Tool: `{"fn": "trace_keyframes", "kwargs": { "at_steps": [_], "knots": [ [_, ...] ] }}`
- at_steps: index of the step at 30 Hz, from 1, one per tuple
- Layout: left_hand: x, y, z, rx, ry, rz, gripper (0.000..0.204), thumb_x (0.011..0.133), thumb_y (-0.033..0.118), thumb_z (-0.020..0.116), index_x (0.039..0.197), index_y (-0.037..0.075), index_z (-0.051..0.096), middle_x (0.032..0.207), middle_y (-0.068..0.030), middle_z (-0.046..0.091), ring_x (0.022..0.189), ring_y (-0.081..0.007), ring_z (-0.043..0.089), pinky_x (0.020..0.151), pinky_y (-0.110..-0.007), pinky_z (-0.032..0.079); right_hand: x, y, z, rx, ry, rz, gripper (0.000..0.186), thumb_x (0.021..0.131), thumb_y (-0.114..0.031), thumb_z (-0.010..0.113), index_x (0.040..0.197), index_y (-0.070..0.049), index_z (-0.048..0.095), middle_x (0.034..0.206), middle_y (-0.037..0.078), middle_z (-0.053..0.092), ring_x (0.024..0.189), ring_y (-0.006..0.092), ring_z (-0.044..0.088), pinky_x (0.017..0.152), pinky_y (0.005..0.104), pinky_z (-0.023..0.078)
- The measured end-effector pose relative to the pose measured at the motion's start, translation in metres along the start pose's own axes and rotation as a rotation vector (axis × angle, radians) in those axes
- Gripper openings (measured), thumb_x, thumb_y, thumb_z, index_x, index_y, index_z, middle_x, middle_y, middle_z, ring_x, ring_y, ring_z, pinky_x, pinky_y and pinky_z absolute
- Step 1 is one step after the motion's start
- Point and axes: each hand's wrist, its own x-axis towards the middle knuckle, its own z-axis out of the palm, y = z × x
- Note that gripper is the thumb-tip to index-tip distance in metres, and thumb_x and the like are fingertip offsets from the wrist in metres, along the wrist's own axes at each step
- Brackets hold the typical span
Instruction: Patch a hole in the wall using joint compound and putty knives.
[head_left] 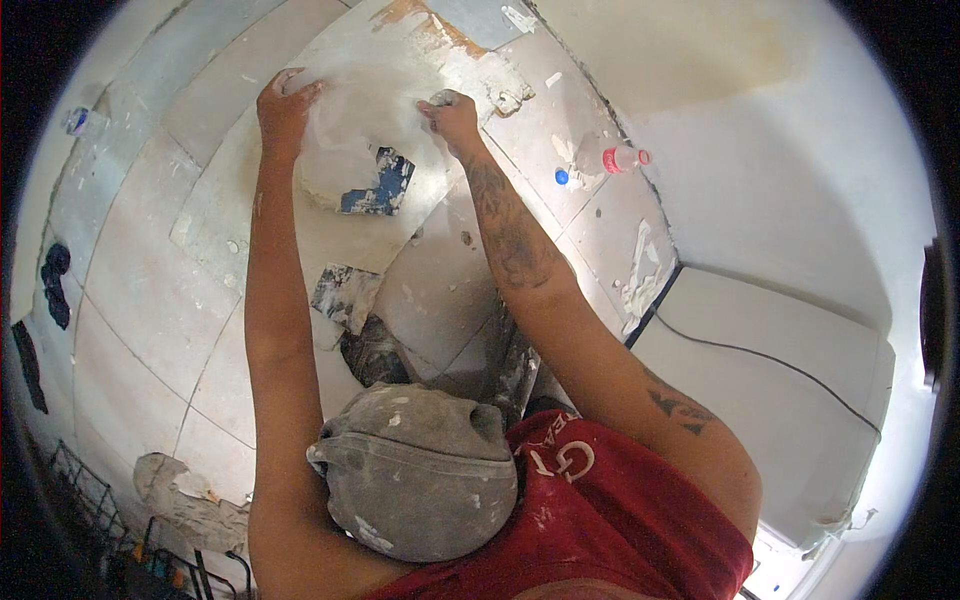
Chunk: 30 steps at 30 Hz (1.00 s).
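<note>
My left hand (288, 105) is at the upper left with its fingers curled, at the left side of a hazy whitish mass (365, 115). Opposite it, my right hand (450, 118) is closed in a pinch at the mass's right side. Whether the mass is a thin bag, a sheet or airborne powder is hard to tell, and what the fingers hold cannot be made out. Just below it lies a torn blue-and-white scrap (385, 185). Nearer to me is a grey, white-smeared scrap (345, 295). Pale dust coats the board (220, 215) beneath both hands.
A clear bottle with a red label (625, 159) and a blue cap (562, 176) lie on the tiled floor (150, 290) to the right. A white panel with a dark cable (770, 355) stands near the right wall. Broken plaster (190, 490) lies lower left, beside a black wire rack (85, 490).
</note>
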Motion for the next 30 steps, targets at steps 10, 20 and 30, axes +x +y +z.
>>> {"fn": "trace_keyframes", "kwargs": {
  "at_steps": [10, 20, 30],
  "knots": [
    [0.005, -0.04, -0.016, -0.26, 0.033, -0.112, 0.029, 0.066, 0.011, 0.065, 0.091, -0.001, 0.057, 0.07, -0.0063, 0.058, 0.062, -0.0112, 0.05, 0.058, -0.023, 0.041, 0.014, -0.029, 0.024, -0.269, 0.08, -0.261, 0.044, 0.056, -0.022, 0.074, 0.089, 0.0, 0.055, 0.076, 0.015, 0.059, 0.073, 0.0262, 0.058, 0.066, 0.0345, 0.046],
    [-0.008, -0.039, -0.03, -0.215, 0.103, -0.11, 0.029, 0.066, 0.009, 0.065, 0.092, -0.002, 0.056, 0.07, -0.0053, 0.055, 0.06, -0.011, 0.047, 0.056, -0.023, 0.04, 0.0, -0.053, 0.037, -0.701, 0.046, -0.718, 0.03, 0.059, -0.018, 0.07, 0.084, -0.006, 0.06, 0.076, 0.014, 0.058, 0.074, 0.0312, 0.056, 0.068, 0.037, 0.045],
    [-0.014, -0.043, -0.044, -0.221, 0.186, -0.122, 0.027, 0.068, 0.007, 0.064, 0.092, -0.004, 0.055, 0.072, -0.0043, 0.053, 0.064, -0.0107, 0.047, 0.059, -0.02, 0.039, 0.003, -0.067, 0.041, -0.664, -0.01, -0.75, 0.025, 0.057, -0.019, 0.071, 0.073, -0.004, 0.058, 0.075, 0.013, 0.058, 0.071, 0.0307, 0.057, 0.064, 0.0368, 0.045]
  ]
}}
